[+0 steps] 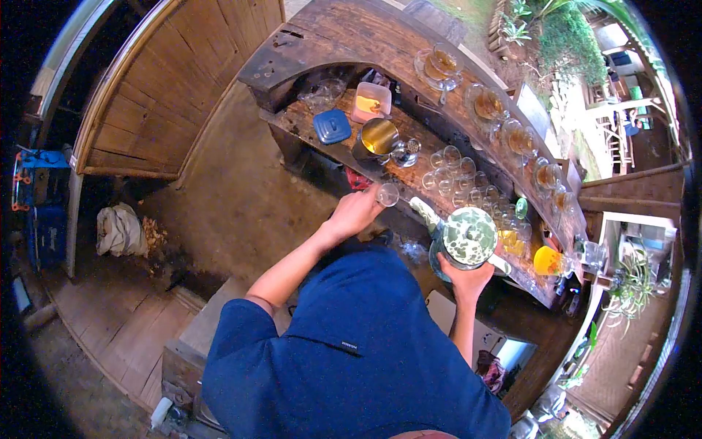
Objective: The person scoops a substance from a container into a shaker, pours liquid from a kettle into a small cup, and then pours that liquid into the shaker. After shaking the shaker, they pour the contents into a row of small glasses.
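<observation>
My left hand [356, 213] is closed round a small clear glass [387, 194], held just off the front edge of the lower counter. In my right hand [468, 278] is a green-and-white speckled enamel teapot [470, 235], its spout [424, 212] pointing left towards that glass. The fingers behind the pot are partly hidden. Several clear glasses [453, 175] stand in rows on the counter beyond my hands, and some near the teapot hold yellow liquid [515, 244].
A metal pot [379, 137], a blue lid [332, 126] and a pink-tinted plastic tub [371, 102] sit on the lower counter. Along the raised wooden bar [409, 44] are several cups of amber drink on saucers [443, 64]. A yellow container [548, 260] stands at the right end.
</observation>
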Demonstrator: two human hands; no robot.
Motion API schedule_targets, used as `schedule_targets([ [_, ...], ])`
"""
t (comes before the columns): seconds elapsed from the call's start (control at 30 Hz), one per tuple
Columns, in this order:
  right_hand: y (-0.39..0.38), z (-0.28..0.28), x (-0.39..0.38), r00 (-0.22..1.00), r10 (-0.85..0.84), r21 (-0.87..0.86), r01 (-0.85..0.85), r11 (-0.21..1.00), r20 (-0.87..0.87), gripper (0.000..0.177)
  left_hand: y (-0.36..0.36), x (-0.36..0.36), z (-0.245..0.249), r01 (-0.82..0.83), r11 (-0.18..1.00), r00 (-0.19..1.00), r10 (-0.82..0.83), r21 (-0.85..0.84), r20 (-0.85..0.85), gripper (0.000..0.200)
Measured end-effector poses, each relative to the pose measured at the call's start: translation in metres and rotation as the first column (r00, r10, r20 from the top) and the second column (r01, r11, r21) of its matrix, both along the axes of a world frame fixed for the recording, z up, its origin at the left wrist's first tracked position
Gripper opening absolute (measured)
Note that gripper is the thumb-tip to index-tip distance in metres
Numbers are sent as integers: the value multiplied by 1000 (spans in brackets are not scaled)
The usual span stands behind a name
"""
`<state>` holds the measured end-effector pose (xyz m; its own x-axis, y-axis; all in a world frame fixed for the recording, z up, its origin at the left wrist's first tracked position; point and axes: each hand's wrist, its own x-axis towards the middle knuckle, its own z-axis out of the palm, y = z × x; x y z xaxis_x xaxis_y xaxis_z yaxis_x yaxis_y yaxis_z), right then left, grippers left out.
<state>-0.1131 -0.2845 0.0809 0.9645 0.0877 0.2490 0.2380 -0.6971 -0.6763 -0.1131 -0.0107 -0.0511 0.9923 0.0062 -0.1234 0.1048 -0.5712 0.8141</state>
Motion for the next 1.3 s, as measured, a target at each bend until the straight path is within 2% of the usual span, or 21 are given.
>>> schedule_targets([
  [0.03,0,1,0,1000,0,0,0,1000,0,109,0,0,1,1,1000,1000,-1,-7,0,37],
  [0.1,0,3,0,997,-21,21,23,1000,-79,124,0,0,2,2,1000,1000,-2,-13,0,38],
  [0.13,0,3,0,997,-21,21,23,1000,-79,124,0,0,3,2,1000,1000,-2,-16,-2,38],
  [0.2,1,1,0,999,-4,103,9,995,-53,110,0,0,4,3,1000,1000,-3,-19,-3,38],
  [0.9,-2,5,0,1000,2,-39,-1,999,15,106,-13,6,-7,-10,999,997,13,-46,70,37],
  [1.13,-4,4,0,1000,4,-15,-4,1000,8,108,-13,7,-6,-4,1000,999,5,-29,37,39],
  [1.2,0,9,0,998,-2,73,6,997,-59,109,-14,8,-9,-1,1000,1000,2,-27,27,40],
  [1.3,-7,1,0,997,-22,83,29,996,-79,109,-15,7,-14,-20,1000,998,21,-4,66,41],
])
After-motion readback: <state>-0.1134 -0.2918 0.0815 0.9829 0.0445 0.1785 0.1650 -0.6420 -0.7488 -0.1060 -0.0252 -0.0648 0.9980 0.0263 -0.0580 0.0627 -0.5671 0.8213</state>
